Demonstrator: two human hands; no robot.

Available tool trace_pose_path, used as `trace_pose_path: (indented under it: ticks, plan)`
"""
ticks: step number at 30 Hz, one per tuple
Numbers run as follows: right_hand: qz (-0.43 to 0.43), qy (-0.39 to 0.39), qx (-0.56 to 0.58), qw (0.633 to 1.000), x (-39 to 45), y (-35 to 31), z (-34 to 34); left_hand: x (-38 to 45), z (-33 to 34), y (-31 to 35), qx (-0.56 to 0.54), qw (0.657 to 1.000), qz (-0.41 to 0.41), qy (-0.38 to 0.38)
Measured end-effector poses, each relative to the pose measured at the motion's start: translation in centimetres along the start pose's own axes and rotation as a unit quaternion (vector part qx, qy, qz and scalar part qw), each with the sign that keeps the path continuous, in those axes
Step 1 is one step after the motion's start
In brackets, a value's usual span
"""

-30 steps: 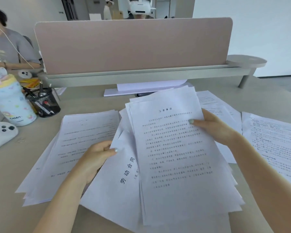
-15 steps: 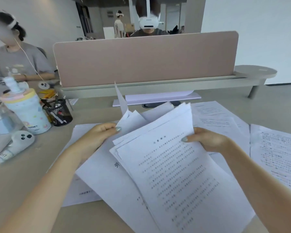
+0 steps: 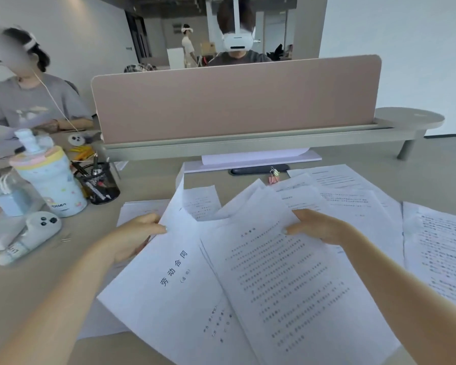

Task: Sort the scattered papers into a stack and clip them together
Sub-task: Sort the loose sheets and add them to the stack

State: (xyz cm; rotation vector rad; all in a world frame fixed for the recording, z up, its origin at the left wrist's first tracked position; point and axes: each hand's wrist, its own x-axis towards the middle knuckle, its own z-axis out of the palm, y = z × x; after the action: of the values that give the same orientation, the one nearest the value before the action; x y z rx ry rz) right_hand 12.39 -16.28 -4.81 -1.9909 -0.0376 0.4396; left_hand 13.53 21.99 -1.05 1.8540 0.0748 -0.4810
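White printed paper sheets (image 3: 287, 272) are fanned out loosely in the middle of the beige desk (image 3: 24, 280), and both hands have hold of them. Left hand (image 3: 132, 237) grips the left edge of the sheet with the big vertical title, thumb on top and fingers (image 3: 158, 229) curled round the edge. Right hand (image 3: 317, 229) pinches the top of the text-heavy page lying over it, fingers tucked underneath. More loose white pages (image 3: 437, 248) lie flat on the desk to the right, and some more poke out behind the fan. Small pink binder clip (image 3: 273, 177) sits on the desk just past the papers, near the dusty-pink divider panel (image 3: 234, 101), not touching either hand. Over on the left there's a pastel patterned tumbler (image 3: 50, 185), a black mesh pen cup (image 3: 100, 184) right beside it, and a grey seal-shaped plush thing (image 3: 29, 235) lying closer in. Two other people sit in the background.
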Motion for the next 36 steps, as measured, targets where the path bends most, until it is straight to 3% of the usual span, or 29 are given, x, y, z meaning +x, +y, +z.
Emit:
trace_pose_path:
  ticks: [4, 10, 16, 22, 24, 26, 28, 31, 36]
  plan:
    - [-0.045, 0.090, -0.061, 0.993, -0.4, -0.1, -0.3, 0.3, -1.3, -2.6, 0.038, 0.997, -0.047, 0.042]
    - [-0.155, 0.125, 0.243, 0.949, -2.8, -2.5, -4.5, -0.4, -2.9, -3.9, 0.037, 0.997, -0.040, 0.051]
    - [-0.093, 0.161, 0.330, 0.926, -2.7, -3.7, -6.0, -0.9, -2.3, -3.4, 0.055, 0.997, -0.004, 0.049]
    - [-0.045, 0.162, 0.368, 0.914, -4.6, -0.8, -5.2, -0.7, -3.1, -3.2, 0.079, 0.990, 0.055, 0.107]
    - [-0.010, 0.200, 0.317, 0.927, -3.8, -0.8, -4.1, -0.3, -3.0, -2.7, 0.109, 0.984, 0.053, 0.131]
    - [-0.013, 0.183, 0.264, 0.947, -3.0, -1.9, -1.8, 0.2, -2.1, -1.8, 0.114, 0.985, 0.057, 0.119]
    - [-0.033, 0.078, 0.224, 0.971, -2.7, -3.4, 1.2, -1.2, 0.4, 0.4, 0.101, 0.988, 0.078, 0.084]
    - [-0.058, -0.039, 0.082, 0.994, -2.3, -5.5, 5.4, -2.8, 2.7, 2.7, 0.110, 0.982, 0.101, 0.115]
    - [-0.081, -0.021, -0.029, 0.996, -1.3, -7.3, 8.4, -1.3, 0.2, 2.4, 0.129, 0.977, 0.138, 0.096]
